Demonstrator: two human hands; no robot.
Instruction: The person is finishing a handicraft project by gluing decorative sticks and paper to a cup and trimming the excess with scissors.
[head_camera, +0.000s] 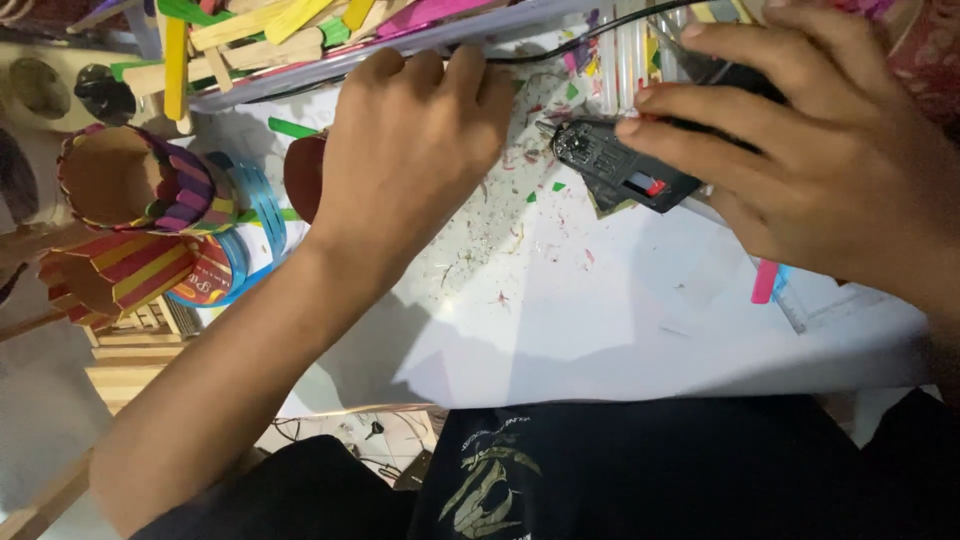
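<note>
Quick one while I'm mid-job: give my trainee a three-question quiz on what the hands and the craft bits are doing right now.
1. True or false: the right hand rests on the black glue gun.
2. Which lies left of the left hand? A) glue gun B) two striped stick holders C) pink stick
3. Fill in: the coloured craft sticks lie piled at the ___ edge of the view.

Key: 1 true; 2 B; 3 top.
</note>
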